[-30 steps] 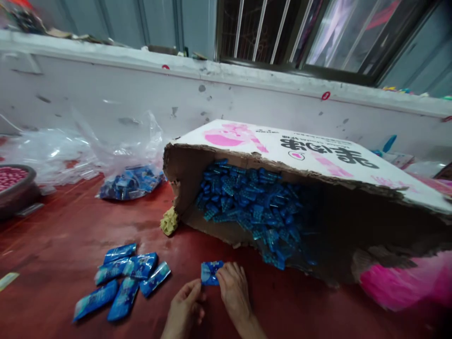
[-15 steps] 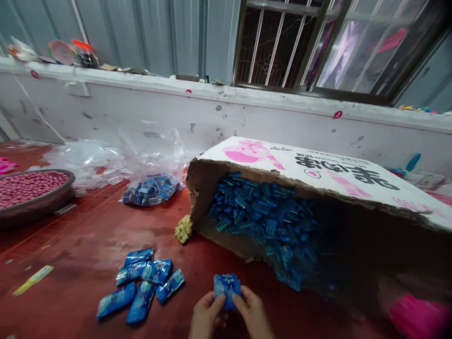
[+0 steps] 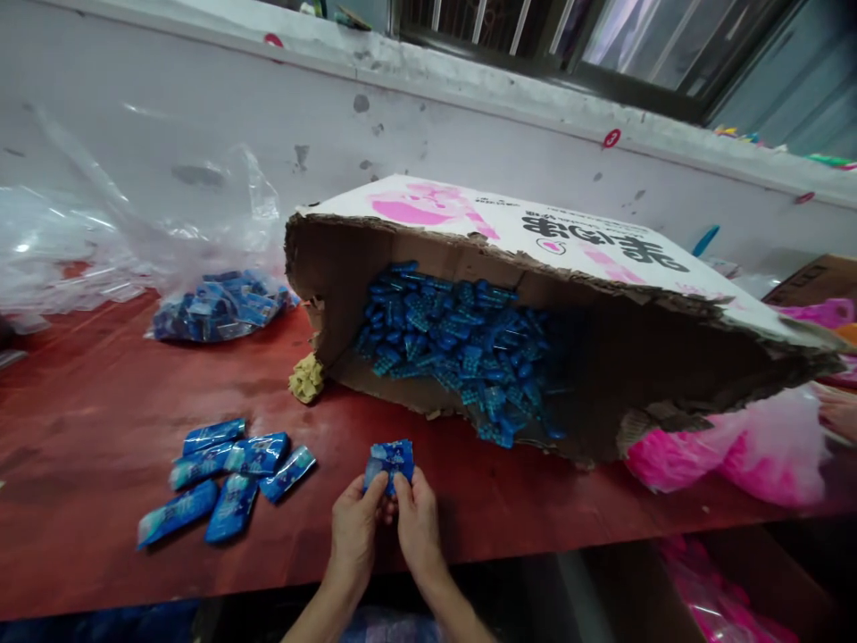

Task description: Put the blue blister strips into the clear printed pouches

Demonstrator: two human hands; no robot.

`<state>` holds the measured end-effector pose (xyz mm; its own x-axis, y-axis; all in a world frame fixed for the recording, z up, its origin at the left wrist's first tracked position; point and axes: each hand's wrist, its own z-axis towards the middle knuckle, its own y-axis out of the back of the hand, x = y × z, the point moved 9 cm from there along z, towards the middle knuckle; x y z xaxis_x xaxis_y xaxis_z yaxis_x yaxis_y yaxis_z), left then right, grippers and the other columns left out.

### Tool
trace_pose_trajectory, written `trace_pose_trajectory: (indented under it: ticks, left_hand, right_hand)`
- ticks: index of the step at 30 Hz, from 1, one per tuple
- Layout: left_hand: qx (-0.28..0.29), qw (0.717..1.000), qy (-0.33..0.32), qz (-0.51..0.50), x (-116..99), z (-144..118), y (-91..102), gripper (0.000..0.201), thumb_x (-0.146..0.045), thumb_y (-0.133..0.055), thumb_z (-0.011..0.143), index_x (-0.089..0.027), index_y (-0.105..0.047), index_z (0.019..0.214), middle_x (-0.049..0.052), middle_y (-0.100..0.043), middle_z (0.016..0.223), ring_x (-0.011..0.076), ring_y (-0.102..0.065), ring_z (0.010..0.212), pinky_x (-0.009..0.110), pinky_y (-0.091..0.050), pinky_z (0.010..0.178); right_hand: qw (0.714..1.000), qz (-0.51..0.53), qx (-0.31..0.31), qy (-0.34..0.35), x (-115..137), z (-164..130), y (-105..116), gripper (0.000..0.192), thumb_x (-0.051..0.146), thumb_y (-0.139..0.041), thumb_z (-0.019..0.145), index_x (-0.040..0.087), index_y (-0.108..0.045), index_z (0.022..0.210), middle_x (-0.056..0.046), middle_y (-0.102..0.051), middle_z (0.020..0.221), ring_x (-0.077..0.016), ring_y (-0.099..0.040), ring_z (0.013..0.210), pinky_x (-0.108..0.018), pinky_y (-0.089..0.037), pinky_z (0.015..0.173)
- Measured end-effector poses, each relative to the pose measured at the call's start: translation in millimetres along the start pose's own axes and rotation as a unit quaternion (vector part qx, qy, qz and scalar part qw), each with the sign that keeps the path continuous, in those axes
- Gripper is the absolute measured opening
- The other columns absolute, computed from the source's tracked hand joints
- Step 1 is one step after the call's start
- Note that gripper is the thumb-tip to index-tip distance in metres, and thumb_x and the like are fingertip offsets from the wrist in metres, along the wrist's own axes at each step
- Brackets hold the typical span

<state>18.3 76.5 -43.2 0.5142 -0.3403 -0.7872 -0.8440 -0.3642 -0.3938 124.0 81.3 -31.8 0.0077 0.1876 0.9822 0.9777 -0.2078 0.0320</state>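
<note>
Between my two hands, above the front of the red table, are blue printed packets, gripped together; how many, I cannot tell. My left hand pinches their left side with the thumb on top. My right hand pinches the right side the same way. Left of my hands, several filled blue packets lie loosely grouped on the table. Beyond my hands, a white cardboard box lies on its side, torn opening toward me, with a heap of small blue plastic pieces inside.
A clear plastic bag of blue packets sits left of the box, with more clear plastic farther left. A crumpled yellow lump touches the box's corner. Pink-filled bags lie at the right, near another person's hand.
The view has tilted down and shifted right, showing the table's front edge and more of the pink bags. Both hands still grip the blue packets.
</note>
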Motion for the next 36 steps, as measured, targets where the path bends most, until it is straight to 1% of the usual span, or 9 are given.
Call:
trace_pose_trajectory:
  ticks: [8, 11, 13, 15, 17, 19, 23, 31, 36]
  left_hand:
    - [0.024, 0.997, 0.073, -0.023, 13, 7, -2.5, 0.033, -0.036, -0.077, 0.048, -0.012, -0.06, 0.062, -0.002, -0.058, 0.044, 0.0077, -0.048, 0.038, 0.018, -0.035, 0.039]
    - [0.026, 0.995, 0.091, -0.008, 15, 8, 0.1, 0.034, -0.035, -0.078, 0.046, -0.011, -0.059, 0.061, -0.002, -0.058, 0.043, 0.0076, -0.048, 0.037, 0.017, -0.035, 0.037]
    - [0.022, 0.995, 0.097, -0.005, 13, 7, 2.1, 0.033, -0.034, -0.079, 0.046, -0.012, -0.058, 0.059, -0.003, -0.056, 0.041, 0.0074, -0.047, 0.035, 0.017, -0.034, 0.035]
    - [0.023, 0.993, 0.111, -0.012, 13, 6, 3.3, 0.032, -0.033, -0.079, 0.046, -0.013, -0.057, 0.058, -0.003, -0.055, 0.04, 0.0082, -0.048, 0.035, 0.017, -0.035, 0.034]
    - [0.021, 0.991, 0.129, -0.015, 13, 5, 6.0, 0.031, -0.031, -0.079, 0.047, -0.013, -0.057, 0.059, -0.002, -0.057, 0.041, 0.0096, -0.051, 0.036, 0.018, -0.037, 0.035]
    - [0.018, 0.989, 0.143, -0.013, 14, 4, 10.1, 0.027, -0.026, -0.078, 0.049, -0.013, -0.057, 0.061, -0.001, -0.057, 0.041, 0.0103, -0.052, 0.037, 0.018, -0.039, 0.035]
    - [0.021, 0.988, 0.155, -0.003, 16, 2, 15.9, 0.016, -0.017, -0.072, 0.059, -0.012, -0.058, 0.063, 0.0, -0.057, 0.042, 0.0104, -0.053, 0.037, 0.018, -0.041, 0.036]
    - [0.012, 0.984, 0.174, -0.035, 20, -2, 15.6, 0.009, -0.018, -0.06, 0.073, -0.014, -0.056, 0.066, 0.0, -0.057, 0.043, 0.0106, -0.054, 0.038, 0.018, -0.044, 0.037]
    - [-0.016, 0.983, 0.177, -0.048, 17, -3, 17.7, 0.018, -0.023, -0.057, 0.077, -0.014, -0.055, 0.062, 0.0, -0.055, 0.04, 0.0107, -0.054, 0.037, 0.018, -0.044, 0.035]
  right_hand:
    - [0.999, -0.021, 0.023, -0.009, 1, 0, -6, 0.032, 0.046, -0.038, 0.084, 0.019, -0.048, 0.069, 0.004, -0.051, 0.054, -0.011, -0.05, 0.046, -0.019, -0.04, 0.041]
    - [0.985, -0.154, 0.045, 0.063, 24, 4, 7, 0.036, 0.041, -0.037, 0.087, 0.019, -0.05, 0.062, 0.003, -0.052, 0.053, -0.012, -0.052, 0.05, -0.021, -0.041, 0.048]
    - [0.947, -0.284, 0.014, 0.151, 51, 12, 31, 0.032, 0.036, -0.04, 0.087, 0.019, -0.056, 0.065, -0.001, -0.058, 0.064, -0.0149, -0.055, 0.062, -0.025, -0.042, 0.06]
    - [0.893, -0.398, -0.082, 0.192, 73, 28, 73, 0.018, 0.032, -0.047, 0.085, 0.019, -0.061, 0.086, -0.007, -0.062, 0.087, -0.0215, -0.056, 0.084, -0.032, -0.041, 0.075]
    - [0.829, -0.504, -0.19, 0.148, 82, 49, 122, 0.027, 0.032, -0.051, 0.082, 0.018, -0.059, 0.104, -0.016, -0.057, 0.103, -0.0302, -0.051, 0.098, -0.042, -0.038, 0.079]
    - [0.804, -0.535, -0.251, 0.064, 78, 68, 165, 0.038, 0.036, -0.048, 0.084, 0.015, -0.054, 0.115, -0.02, -0.055, 0.104, -0.034, -0.051, 0.099, -0.045, -0.039, 0.077]
    - [0.822, -0.516, -0.237, 0.037, 63, 83, 185, 0.04, 0.041, -0.041, 0.086, 0.015, -0.056, 0.113, -0.02, -0.055, 0.101, -0.0342, -0.057, 0.092, -0.045, -0.044, 0.068]
    - [0.92, -0.351, -0.069, 0.161, 37, 66, 109, 0.036, 0.009, -0.047, 0.074, 0.023, -0.063, 0.103, -0.007, -0.05, 0.124, -0.022, -0.044, 0.117, -0.035, -0.035, 0.098]
    - [0.96, -0.215, -0.081, 0.158, 35, 67, 106, 0.029, 0.02, -0.044, 0.078, 0.017, -0.058, 0.104, -0.01, -0.06, 0.107, -0.0219, -0.055, 0.101, -0.039, -0.044, 0.088]
